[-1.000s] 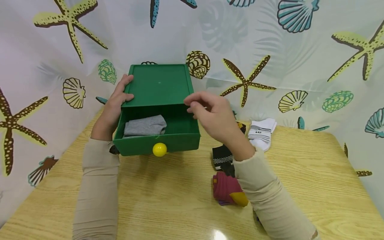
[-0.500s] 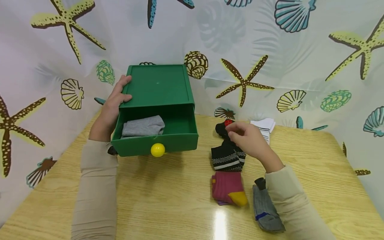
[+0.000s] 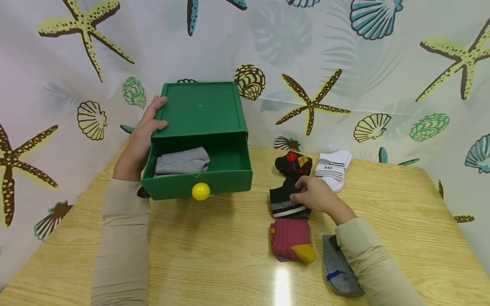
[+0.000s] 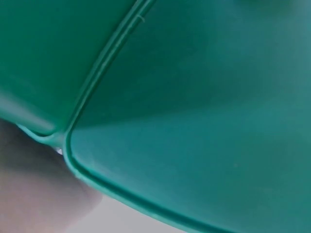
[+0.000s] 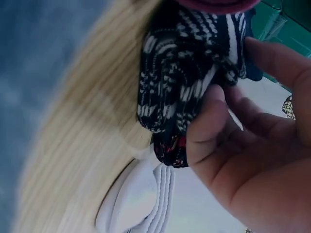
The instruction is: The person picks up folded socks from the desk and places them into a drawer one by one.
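Two hands are busy: my left hand (image 3: 142, 131) rests against the side of the green drawer box (image 3: 200, 110), thumb on its top edge, fingers straight, though its wrist view shows only blurred green plastic. My right hand (image 3: 315, 196) pinches the black striped sock (image 3: 285, 203) on the bench (image 3: 214, 250), fingers curled round its fold; my palm hides the sock's right edge. One grey sock (image 3: 183, 161) lies in the open drawer behind the yellow knob (image 3: 200, 191). Beside my right hand lie an argyle sock (image 3: 294, 163), white sock (image 3: 334, 168), maroon sock (image 3: 289, 239), and a grey-blue sock (image 3: 338, 272) partly under my sleeve.
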### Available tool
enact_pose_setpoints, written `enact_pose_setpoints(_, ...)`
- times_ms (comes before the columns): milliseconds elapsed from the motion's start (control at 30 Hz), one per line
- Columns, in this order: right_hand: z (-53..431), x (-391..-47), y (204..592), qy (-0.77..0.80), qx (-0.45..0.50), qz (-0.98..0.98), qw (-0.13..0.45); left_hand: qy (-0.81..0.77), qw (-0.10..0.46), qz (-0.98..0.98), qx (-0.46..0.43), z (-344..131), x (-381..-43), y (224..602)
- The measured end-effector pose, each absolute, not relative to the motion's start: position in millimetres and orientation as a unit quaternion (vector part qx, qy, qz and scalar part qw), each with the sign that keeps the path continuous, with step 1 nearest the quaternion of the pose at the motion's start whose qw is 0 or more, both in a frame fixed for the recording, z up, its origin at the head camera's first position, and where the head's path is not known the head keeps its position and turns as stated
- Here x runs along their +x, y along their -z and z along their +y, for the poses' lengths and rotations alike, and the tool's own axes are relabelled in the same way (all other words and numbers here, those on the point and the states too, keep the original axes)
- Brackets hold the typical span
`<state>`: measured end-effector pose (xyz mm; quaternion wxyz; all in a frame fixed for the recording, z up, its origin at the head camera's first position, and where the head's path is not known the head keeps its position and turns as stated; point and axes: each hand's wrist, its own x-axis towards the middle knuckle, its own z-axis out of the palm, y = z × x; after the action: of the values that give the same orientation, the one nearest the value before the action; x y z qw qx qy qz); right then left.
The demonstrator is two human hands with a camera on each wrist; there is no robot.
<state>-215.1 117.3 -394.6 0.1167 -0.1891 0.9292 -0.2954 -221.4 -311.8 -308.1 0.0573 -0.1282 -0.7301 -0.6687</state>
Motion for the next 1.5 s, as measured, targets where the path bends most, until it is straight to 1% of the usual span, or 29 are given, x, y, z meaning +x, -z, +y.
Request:
enact_pose_setpoints(100, 117, -215, 394, 0.317, -0.189, 0.922, 0.116, 0.67, 0.058, -0.728, -0.131, -312, -222, 308)
enact_pose_setpoints(333, 119, -213, 394, 0.393, -0.183, 0.891, 0.138, 0.672, 0.059, -0.726, -0.133, -312, -221, 307)
enact_pose_setpoints(500, 122, -209, 393, 0.395, -0.194, 0.892, 0.105, 0.674, 0.057, -0.724, -0.132, -311, -221, 308)
enact_pose_setpoints(600, 126, -208, 392, 0.399, -0.171, 0.897, 0.087, 0.672, 0.057, -0.726, -0.133, -311, -221, 308)
enact_pose_setpoints(767, 129, -208, 392, 0.33, -0.126, 0.933, 0.069, 0.673, 0.056, -0.725, -0.133, -311, -221, 307)
enact_pose_setpoints(867, 129, -210, 395, 0.289, -0.117, 0.947, 0.083, 0.673, 0.055, -0.725, -0.132, -312, -221, 307)
enact_pose_setpoints(1067, 131, -220, 404, 0.29, -0.116, 0.938, 0.148, 0.67, 0.059, -0.728, -0.132, -312, -222, 309)
enact_pose_setpoints(1200, 134, -224, 409, 0.289, -0.113, 0.935, 0.174, 0.671, 0.057, -0.729, -0.128, -313, -221, 309)
enact_pose_setpoints(1367, 136, -222, 407, 0.328, -0.103, 0.923, 0.174, 0.672, 0.053, -0.729, -0.118, -312, -221, 309)
enact_pose_setpoints(1500, 137, -218, 399, 0.371, -0.127, 0.906, 0.161, 0.671, 0.053, -0.731, -0.115, -313, -221, 308)
